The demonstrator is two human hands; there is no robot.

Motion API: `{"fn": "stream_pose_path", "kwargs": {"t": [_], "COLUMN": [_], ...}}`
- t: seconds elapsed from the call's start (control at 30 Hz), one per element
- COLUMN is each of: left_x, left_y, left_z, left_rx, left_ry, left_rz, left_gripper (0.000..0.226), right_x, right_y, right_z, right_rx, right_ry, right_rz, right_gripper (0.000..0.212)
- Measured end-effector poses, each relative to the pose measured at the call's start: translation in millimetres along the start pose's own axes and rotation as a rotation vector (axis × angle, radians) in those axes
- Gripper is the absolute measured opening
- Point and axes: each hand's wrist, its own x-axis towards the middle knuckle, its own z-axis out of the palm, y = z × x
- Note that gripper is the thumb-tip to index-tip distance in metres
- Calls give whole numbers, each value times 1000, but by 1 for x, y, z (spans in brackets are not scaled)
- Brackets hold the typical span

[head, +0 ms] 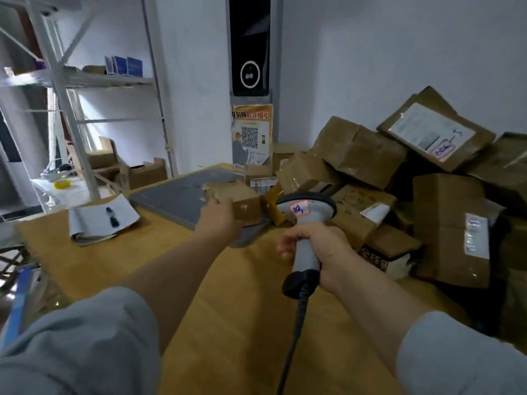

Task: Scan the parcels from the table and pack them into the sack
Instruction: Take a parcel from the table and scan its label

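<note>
A person's right hand (316,248) wraps its fingers tightly round the grey handle of a barcode scanner (306,213), whose head, marked with a handwritten pink-edged sticker, points away towards the far side of the table (228,323). A dark cable (296,323) drops from the base of the handle towards the camera. The left hand (219,220), arm stretched forward, closes on the near left side of a small parcel (241,203); the fingertips are hidden behind the cardboard. That brown box sits at the near right corner of a flat grey pad (176,192) lying on the tabletop, just left of the scanner's head.

To the right, a pile of parcels (399,181) in taped brown cardboard rises against the white wall, several bearing printed labels, the nearest boxes just beside the scanner hand. On the left of the table lies a folded grey bundle (97,223) with a black marker (111,216) on top of it. Beyond stands a white metal rack (71,81), with a yellow tape roll (62,183) low beside it. On the wall behind the pad hangs a black device (250,52) with a poster (252,132) showing a QR code beneath it. Both forearms emerge from grey sleeves.
</note>
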Motion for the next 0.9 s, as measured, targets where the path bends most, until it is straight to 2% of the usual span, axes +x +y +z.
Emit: {"fn": "stream_pose_path", "kwargs": {"t": [0.1, 0.2, 0.27, 0.33, 0.43, 0.5, 0.6, 0.7, 0.77, 0.9], "left_x": [43, 77, 91, 102, 108, 108, 100, 85, 72, 34], "left_y": [12, 21, 25, 26, 26, 26, 24, 20, 19, 19], "left_z": [19, 32, 36, 41, 49, 52, 48, 46, 43, 30], "left_rx": [104, 118, 139, 172, 182, 138, 144, 137, 171, 260], "left_ry": [1, -31, -29, -25, -82, -67, -4, -32, -64, -4], "left_rz": [-52, -183, -199, -152, -168, -220, -194, -137, -100, 8], "left_gripper": [63, 94, 105, 98, 84, 74, 62, 63, 64, 35], "right_x": [33, 55, 65, 74, 82, 81, 71, 52, 39, 6], "right_y": [-5, -10, -11, -8, -3, -2, 0, 1, 1, 0], "right_z": [4, 8, 9, 9, 6, 4, 2, 0, -2, -5], "right_rx": [-2, -40, -54, -61, -68, -67, -73, -87, -81, -72], "right_ry": [-18, -81, -94, -59, -27, -34, -36, -39, -49, -65], "right_rz": [30, 71, 71, 41, 2, -6, -12, -2, -1, -16], "right_gripper": [7, 20, 17, 6, 21, 18, 17, 23, 16, 6]}}
